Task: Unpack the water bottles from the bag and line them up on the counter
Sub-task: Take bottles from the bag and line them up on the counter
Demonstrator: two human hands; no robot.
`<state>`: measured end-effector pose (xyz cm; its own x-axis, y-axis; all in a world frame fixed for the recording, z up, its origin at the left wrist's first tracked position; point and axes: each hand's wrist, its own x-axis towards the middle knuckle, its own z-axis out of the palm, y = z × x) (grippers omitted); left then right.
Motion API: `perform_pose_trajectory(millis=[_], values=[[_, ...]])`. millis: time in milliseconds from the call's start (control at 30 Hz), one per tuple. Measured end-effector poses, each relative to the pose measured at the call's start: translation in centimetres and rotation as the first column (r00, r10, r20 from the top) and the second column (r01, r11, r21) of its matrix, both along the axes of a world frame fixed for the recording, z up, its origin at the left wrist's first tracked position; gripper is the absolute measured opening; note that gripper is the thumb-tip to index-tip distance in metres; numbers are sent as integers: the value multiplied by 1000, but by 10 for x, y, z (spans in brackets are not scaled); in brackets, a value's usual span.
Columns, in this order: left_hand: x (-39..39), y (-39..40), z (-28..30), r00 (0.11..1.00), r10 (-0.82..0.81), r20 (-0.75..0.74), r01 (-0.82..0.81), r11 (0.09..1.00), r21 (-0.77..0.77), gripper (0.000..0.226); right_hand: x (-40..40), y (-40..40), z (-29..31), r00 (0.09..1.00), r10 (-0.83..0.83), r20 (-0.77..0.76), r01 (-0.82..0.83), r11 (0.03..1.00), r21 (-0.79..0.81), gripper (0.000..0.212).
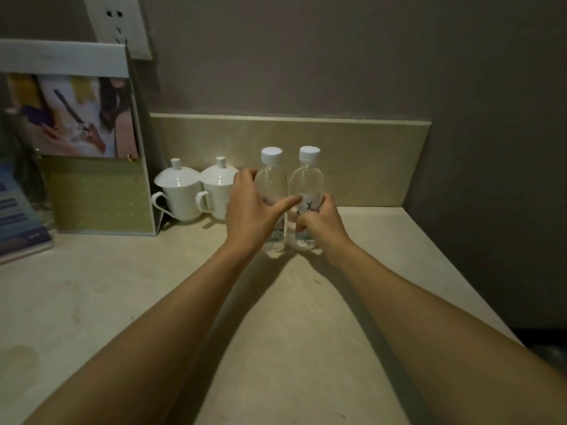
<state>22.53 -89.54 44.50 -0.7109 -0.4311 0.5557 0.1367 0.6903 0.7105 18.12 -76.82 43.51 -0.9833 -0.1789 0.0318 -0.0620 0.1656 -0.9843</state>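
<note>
Two clear water bottles with white caps stand upright side by side on the beige counter (pixel 276 317), near the back splash. My left hand (pixel 251 210) wraps the left bottle (pixel 271 182) at its label, the thumb stretched across toward the other bottle. My right hand (pixel 320 219) grips the lower half of the right bottle (pixel 308 182). The bottles nearly touch each other. No bag is in view.
Two white lidded cups (pixel 181 191) (pixel 219 187) stand just left of the bottles. A standing display card (pixel 76 136) and blue leaflets (pixel 18 219) fill the left side. A wall socket (pixel 118 24) is above. The counter ends at a wall on the right.
</note>
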Motion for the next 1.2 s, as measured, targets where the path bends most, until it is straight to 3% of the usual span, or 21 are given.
perform_pose_trajectory(millis=[200, 300, 367, 433, 633, 1200], values=[[3, -9, 1, 996, -53, 77, 58, 996, -66, 78, -3, 1, 0, 998, 58, 9, -59, 996, 66, 57], [12, -19, -3, 970, -93, 226, 114, 990, -78, 72, -2, 13, -3, 990, 136, -37, -117, 938, 327, 70], [18, -23, -10, 937, -88, 337, 124, 989, -86, 59, 1, 22, -5, 988, 129, -79, -60, 812, 581, 93], [22, -23, -16, 914, -67, 400, 118, 987, -105, 50, 6, 24, -9, 986, 90, -138, 29, 731, 682, 101], [19, -13, -25, 922, -13, 386, 40, 997, -62, 42, 13, 10, -21, 972, 22, -232, 118, 813, 571, 63], [-14, -16, -30, 935, 82, 345, -79, 997, -23, 34, -19, -18, -17, 978, -19, -208, 127, 844, 521, 59]])
